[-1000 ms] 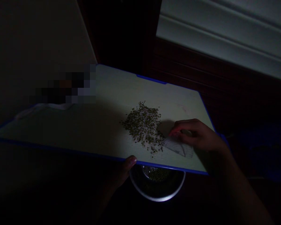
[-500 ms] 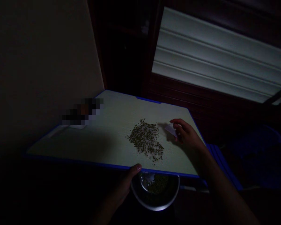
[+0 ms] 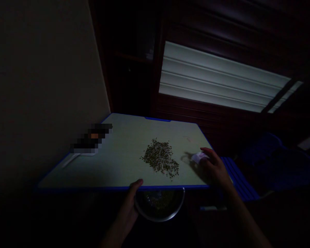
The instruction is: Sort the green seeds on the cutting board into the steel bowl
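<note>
1. On the blue-edged tabletop [image 3: 129, 137], small dark seeds [image 3: 160, 158] are spread in a grainy patch; light, easily scattered handling is expected.
2. A thin translucent piece [image 3: 197, 158], probably light, best gripped by its edge, is pinched by the right hand [image 3: 215, 167].
3. A shiny round metal bowl [image 3: 167, 218] is seen below, beside the left hand [image 3: 129, 206], whose grasp cannot be told.

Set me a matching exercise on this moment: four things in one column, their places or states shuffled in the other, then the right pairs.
Things:
1. Small dark bits
2. Bowl
3. Right hand
4. Left hand

Places or states:
A. Holding a pale piece
B. Partly hidden by the near edge of the board
C. Thumb at the board's blue near edge
D. Scattered in a loose patch on the board

Right pairs: 1-D, 2-B, 3-A, 4-C
</note>
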`<state>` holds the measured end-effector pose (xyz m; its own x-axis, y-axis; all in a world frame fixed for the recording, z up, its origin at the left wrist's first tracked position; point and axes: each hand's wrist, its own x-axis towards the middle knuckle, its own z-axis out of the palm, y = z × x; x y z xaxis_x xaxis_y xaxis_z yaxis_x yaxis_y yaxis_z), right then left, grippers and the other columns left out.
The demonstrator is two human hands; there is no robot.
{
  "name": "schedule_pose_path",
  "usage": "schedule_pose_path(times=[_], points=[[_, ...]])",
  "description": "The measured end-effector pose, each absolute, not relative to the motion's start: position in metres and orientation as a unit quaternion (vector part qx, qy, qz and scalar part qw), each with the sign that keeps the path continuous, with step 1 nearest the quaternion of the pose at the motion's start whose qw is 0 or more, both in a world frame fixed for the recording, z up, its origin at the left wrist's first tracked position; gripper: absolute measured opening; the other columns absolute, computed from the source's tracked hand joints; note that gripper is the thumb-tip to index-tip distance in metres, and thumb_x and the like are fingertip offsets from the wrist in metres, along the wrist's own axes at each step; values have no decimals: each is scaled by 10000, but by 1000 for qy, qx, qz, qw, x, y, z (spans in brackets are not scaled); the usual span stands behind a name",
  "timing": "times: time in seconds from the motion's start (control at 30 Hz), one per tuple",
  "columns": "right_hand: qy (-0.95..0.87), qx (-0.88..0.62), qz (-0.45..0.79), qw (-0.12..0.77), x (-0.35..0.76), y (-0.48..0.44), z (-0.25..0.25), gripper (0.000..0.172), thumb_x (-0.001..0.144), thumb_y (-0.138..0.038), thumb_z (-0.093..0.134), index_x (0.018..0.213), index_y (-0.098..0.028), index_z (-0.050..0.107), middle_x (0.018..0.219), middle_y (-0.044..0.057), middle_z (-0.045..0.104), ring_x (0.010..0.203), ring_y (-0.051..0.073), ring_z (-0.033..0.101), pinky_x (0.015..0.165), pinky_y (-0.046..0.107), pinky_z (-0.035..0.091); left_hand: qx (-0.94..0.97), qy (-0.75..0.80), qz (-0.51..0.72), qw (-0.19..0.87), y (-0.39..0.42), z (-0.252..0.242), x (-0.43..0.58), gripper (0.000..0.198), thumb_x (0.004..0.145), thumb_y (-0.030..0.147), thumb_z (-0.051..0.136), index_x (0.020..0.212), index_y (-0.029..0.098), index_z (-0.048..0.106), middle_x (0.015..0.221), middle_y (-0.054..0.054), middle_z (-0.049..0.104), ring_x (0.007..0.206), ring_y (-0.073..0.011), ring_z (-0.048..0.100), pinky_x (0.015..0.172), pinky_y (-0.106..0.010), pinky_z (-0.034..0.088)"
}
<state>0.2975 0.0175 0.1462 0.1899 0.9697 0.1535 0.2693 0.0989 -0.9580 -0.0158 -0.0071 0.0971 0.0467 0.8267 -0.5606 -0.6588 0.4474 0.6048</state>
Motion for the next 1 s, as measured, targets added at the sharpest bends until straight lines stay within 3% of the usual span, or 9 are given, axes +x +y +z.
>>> schedule_pose_path(times=[0.23,0.33,0.47,0.63,0.8,1.0], points=[[-538,-575,345,511,270,-5,143,368,946,-359,606,1260,-170,569,1246,92,618,1056,220,645,889,437,563,89,482,518,701,0,92,-21,212,811,234,694,1007,163,658,989,-71,732,974,-236,688,739,-289,606],[-534,-585,331,513,254,-4,140,364,947,-362,605,1255,-170,572,1246,92,617,1055,219,644,887,435,563,92,478,541,686,1,87,-19,202,819,213,682,1011,157,658,1036,-78,720,1019,-222,672,814,-288,599],[-535,-593,315,512,243,-1,137,357,948,-362,603,1248,-170,575,1235,90,621,1042,214,647,878,427,566,98,482,553,673,4,81,-18,117,827,201,665,939,166,663,945,-60,723,970,-224,679,859,-325,599],[-535,-606,296,510,240,-10,131,341,951,-365,598,1229,-168,582,1196,83,634,993,197,656,842,401,576,82,486,544,679,7,75,-19,185,851,198,630,1029,155,656,1005,-76,729,1047,-240,671,969,-362,560],[-544,-620,257,503,221,-37,122,313,948,-378,603,1176,-163,603,1043,53,674,868,163,669,781,362,580,60,497,541,675,8,76,-19,162,856,180,628,1011,162,671,914,-55,739,1040,-221,674,998,-352,545],[-575,-627,193,489,197,-55,121,166,891,-333,656,1041,-266,678,971,41,743,876,200,705,792,348,585,36,520,531,669,11,78,-19,223,862,172,607,1074,194,672,920,-27,742,1139,-243,641,1048,-396,519]])
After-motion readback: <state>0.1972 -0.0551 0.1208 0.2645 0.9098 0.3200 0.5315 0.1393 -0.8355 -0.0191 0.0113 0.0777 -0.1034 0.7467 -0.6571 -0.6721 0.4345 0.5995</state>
